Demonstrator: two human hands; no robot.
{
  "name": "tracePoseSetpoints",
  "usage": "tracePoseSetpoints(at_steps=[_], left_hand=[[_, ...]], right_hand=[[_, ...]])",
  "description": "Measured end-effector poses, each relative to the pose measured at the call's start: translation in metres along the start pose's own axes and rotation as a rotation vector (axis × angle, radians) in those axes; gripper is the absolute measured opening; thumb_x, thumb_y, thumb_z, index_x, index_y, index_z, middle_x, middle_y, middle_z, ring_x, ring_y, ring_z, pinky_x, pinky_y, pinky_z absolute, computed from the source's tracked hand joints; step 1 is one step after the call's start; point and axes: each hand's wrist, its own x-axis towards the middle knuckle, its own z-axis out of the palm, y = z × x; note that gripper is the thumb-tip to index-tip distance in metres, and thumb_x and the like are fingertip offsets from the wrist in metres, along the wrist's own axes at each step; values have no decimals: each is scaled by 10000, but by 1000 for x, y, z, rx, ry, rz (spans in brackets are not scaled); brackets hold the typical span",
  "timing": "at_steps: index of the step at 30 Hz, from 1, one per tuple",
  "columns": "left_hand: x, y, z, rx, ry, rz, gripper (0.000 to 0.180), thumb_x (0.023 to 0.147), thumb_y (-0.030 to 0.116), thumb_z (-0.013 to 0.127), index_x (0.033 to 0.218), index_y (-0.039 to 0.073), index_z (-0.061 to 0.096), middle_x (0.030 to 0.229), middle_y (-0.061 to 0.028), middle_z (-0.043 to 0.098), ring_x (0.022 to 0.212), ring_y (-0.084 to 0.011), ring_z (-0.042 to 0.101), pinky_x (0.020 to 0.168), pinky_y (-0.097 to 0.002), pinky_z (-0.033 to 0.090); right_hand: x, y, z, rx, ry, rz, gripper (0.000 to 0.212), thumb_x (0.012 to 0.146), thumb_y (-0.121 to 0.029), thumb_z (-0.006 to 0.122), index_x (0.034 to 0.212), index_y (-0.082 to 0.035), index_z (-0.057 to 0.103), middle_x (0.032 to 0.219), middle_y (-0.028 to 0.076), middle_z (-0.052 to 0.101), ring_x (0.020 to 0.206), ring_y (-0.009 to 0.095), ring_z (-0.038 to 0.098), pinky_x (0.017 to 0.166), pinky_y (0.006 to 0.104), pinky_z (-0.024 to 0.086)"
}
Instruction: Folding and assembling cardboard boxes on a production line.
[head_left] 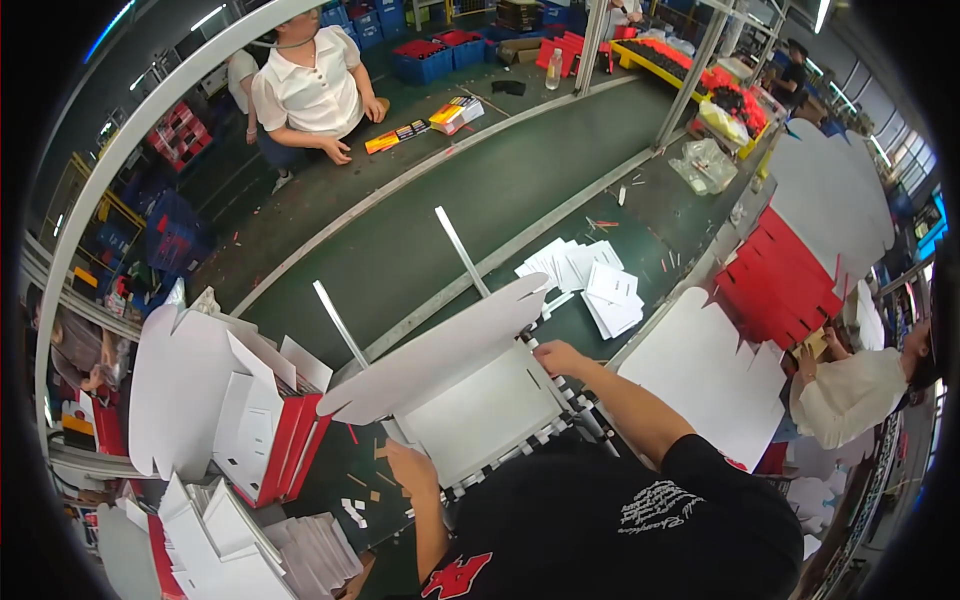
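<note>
A white cardboard box [480, 415], partly folded, sits in a metal frame with black and white fittings [575, 405] in front of me. Its wide lid panel [440, 350] stands raised along the far side. My right hand [562, 360] is closed with its fingers bent over the box's far right corner. At the box's left edge is my left hand [412, 470], fingers stretched out beside the wall; part of them is hard to make out. Two bare metal bars [462, 250] rise behind the lid.
Folded red and white boxes [285, 440] stand at left, above stacked white pieces [315, 555]. White cards [605, 290] lie beyond the frame. White sheets [700, 365] and red cardboard [780, 280] are at right. Across the green conveyor [480, 205], a person [315, 85] works; another person [850, 395] is at right.
</note>
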Motion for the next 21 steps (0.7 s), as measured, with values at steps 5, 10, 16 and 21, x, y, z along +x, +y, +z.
tracePoseSetpoints(at_steps=[5,10,16,21], left_hand=[[17,-16,0,-120,-227,-149,258,760,27,549,960,-28,396,939,-262,524,888,-445,550,731,-497,456],[23,-24,12,-109,-213,-21,315,755,29,581,980,-52,375,866,-269,555,818,-446,571,704,-497,466],[4,-35,3,-219,-69,-52,331,764,111,564,1028,-43,437,789,-260,596,738,-441,595,692,-519,468],[5,-45,22,-82,-232,-113,245,695,184,616,776,-46,591,762,-270,598,757,-434,600,714,-507,474]], right_hand=[[8,-3,-5,-540,183,-246,262,705,-296,649,848,-83,700,763,171,649,681,301,644,643,359,503],[1,1,5,-335,320,-100,292,726,-312,638,839,-49,697,734,166,651,632,265,632,600,350,491],[-55,-37,15,448,71,47,639,817,-541,553,1072,40,619,1031,173,640,937,243,609,800,328,459],[-34,-13,16,-619,206,-37,432,808,-352,557,924,58,629,1034,280,592,986,407,567,872,450,447]])
